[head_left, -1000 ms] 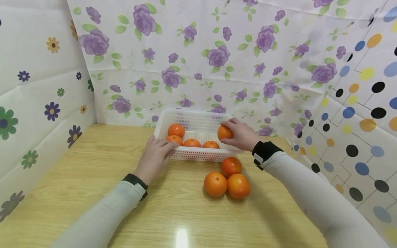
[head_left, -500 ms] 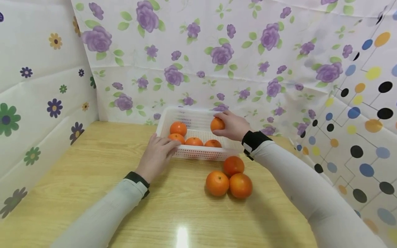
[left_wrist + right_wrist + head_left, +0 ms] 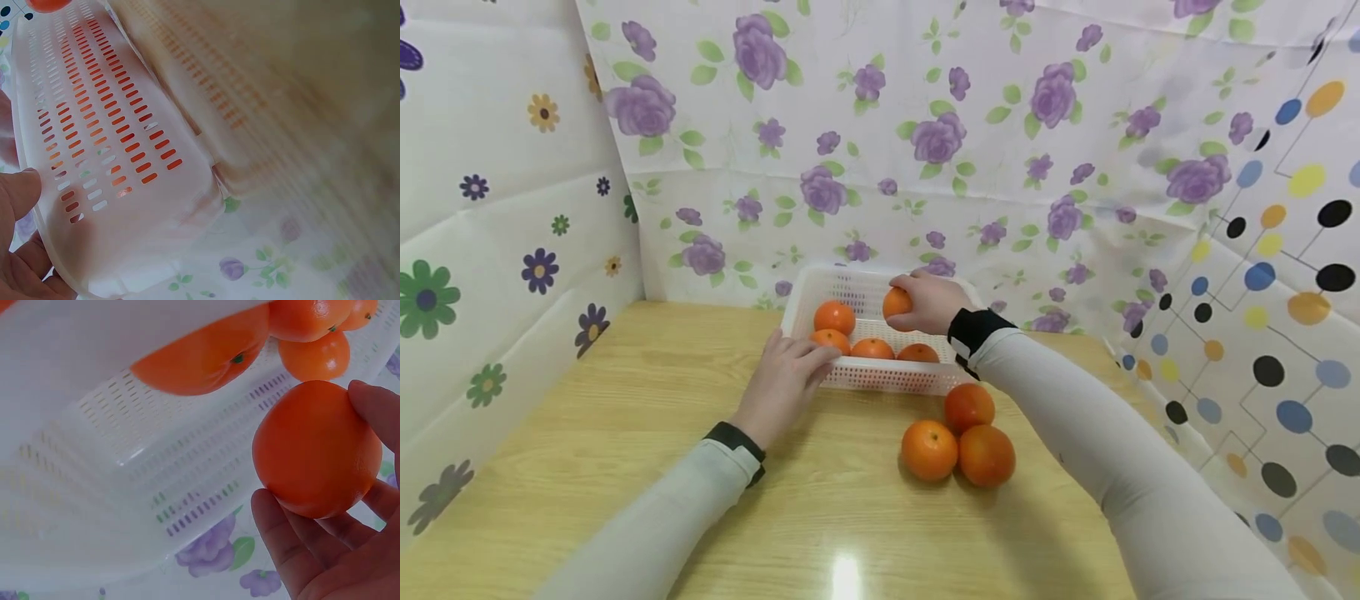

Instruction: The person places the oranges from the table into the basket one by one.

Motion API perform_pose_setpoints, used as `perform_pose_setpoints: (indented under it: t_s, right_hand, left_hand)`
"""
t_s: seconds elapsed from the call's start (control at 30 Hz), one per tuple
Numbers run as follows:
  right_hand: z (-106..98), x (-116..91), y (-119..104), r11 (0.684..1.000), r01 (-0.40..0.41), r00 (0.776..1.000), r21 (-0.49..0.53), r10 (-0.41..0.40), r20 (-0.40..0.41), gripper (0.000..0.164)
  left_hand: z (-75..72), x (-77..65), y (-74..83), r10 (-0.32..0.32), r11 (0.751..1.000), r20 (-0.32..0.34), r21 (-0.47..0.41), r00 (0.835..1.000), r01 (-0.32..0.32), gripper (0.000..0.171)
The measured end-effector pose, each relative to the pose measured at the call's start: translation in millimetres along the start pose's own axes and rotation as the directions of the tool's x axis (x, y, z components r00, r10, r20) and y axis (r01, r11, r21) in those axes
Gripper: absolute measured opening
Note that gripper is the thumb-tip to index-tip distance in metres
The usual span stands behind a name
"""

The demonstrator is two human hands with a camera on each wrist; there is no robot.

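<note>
A white perforated plastic basket (image 3: 887,380) stands on the table against the back cloth. My left hand (image 3: 781,379) grips its near left corner; in the left wrist view the thumb (image 3: 24,190) lies at the rim of the basket wall (image 3: 137,234). Over the basket's inside, my right hand (image 3: 934,303) holds an orange (image 3: 896,308), with thumb and fingers spread round its sides in the right wrist view. Inside the basket, one orange (image 3: 835,318) sits at the left and several more line the front wall, partly hidden by the rim.
Three more oranges lie touching in a cluster on the wooden table (image 3: 820,517), in front of the basket's right end; one is the front left orange (image 3: 929,450). Patterned cloths hang behind and on both sides, including the flowered back cloth (image 3: 880,150).
My right hand has carried its orange leftward over the basket, from near the right end toward the middle. The left hand stays at the corner. The head view shifts slightly.
</note>
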State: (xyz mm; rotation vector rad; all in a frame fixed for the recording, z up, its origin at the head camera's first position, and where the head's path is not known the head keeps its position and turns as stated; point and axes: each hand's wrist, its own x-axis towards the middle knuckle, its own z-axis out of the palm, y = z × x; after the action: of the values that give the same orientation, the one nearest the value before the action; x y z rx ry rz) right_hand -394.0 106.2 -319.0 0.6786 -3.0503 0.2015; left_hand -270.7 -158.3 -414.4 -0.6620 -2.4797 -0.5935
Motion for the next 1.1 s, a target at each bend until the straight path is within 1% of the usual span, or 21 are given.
perform_pose_setpoints:
  t_s: [0.17,0.33,0.47,0.57,0.67,0.9,1.1]
  right_hand:
    - [5,12,-7,1.0,-0.009,1.0,0.025,0.009,0.012,0.068]
    - [12,22,-8,0.996,-0.022,0.999,0.084,0.018,0.044,0.067]
    - [17,30,-7,0.993,-0.023,0.999,0.113,0.017,0.051,0.068]
    - [19,36,-9,0.993,-0.025,0.998,0.116,0.018,0.065,0.069]
    - [18,40,-13,0.993,-0.035,0.995,0.116,0.023,0.099,0.069]
    - [15,49,-21,0.994,-0.062,0.987,0.087,0.048,0.155,0.067]
    - [18,54,-25,0.983,-0.134,0.972,0.129,0.105,0.212,0.065]
  left_hand:
    - [-1.6,0.2,-0.1,-0.003,1.0,0.002,0.011,1.0,0.003,0.025]
    - [-2.1,-0.1,0.0,0.0,1.0,0.009,0.002,1.0,0.0,0.025]
    - [-1.9,-1.4,-0.9,0.0,1.0,0.002,-0.008,1.0,0.0,0.025]
    - [-1.8,-2.3,-1.7,-0.001,1.0,-0.005,-0.013,1.0,0.001,0.025]
    - [-2.0,-2.6,-2.5,-0.003,1.0,-0.005,-0.01,1.0,0.003,0.026]
    - [-3.4,-1.2,-2.3,-0.006,1.0,0.002,-0.01,1.0,0.006,0.026]
    - [0.0,-1.1,-2.2,0.0,1.0,-0.001,-0.006,1.0,0.0,0.025]
